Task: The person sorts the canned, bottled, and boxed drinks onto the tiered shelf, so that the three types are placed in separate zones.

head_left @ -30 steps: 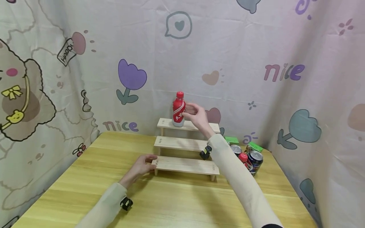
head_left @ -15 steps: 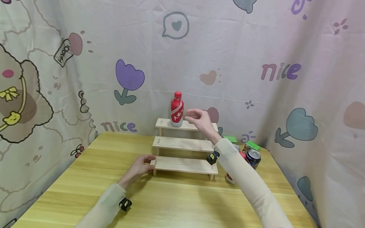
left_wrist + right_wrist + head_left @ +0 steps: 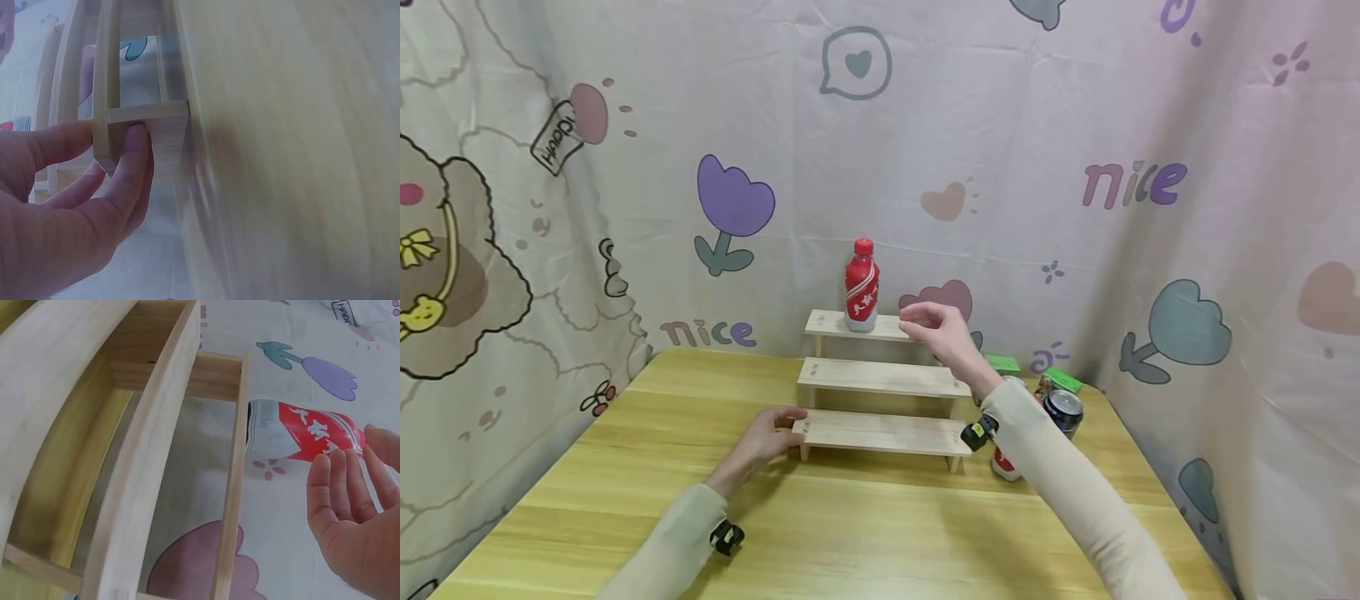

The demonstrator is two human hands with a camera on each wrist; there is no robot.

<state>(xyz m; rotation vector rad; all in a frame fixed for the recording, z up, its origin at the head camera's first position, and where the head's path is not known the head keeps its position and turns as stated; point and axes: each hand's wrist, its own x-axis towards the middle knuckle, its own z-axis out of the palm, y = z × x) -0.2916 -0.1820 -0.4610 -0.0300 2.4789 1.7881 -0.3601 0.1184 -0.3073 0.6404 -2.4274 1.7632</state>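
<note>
A three-tier wooden display stand (image 3: 887, 377) sits on the table. On the left part of its top tier stands a red and white plastic bottle (image 3: 862, 292), upright with its red cap on. My left hand (image 3: 765, 437) pinches the left end of the lowest tier; in the left wrist view the thumb is on the board's top face and the fingers (image 3: 128, 165) are under it. My right hand (image 3: 951, 337) hovers by the right part of the top tier, fingers loosely bent and holding nothing. In the right wrist view a gap separates that palm (image 3: 369, 550) from the stand.
Right of the stand, partly behind my right sleeve (image 3: 1075, 483), are a dark drink can (image 3: 1064, 408), green-topped packs (image 3: 1060, 381) and another red and white bottle (image 3: 1004, 465). A printed curtain (image 3: 820, 167) hangs behind the wooden table (image 3: 820, 533).
My right hand has come away from the bottle, moving right and slightly down. The bottle stays on the top tier. My left hand keeps its grip on the lowest tier.
</note>
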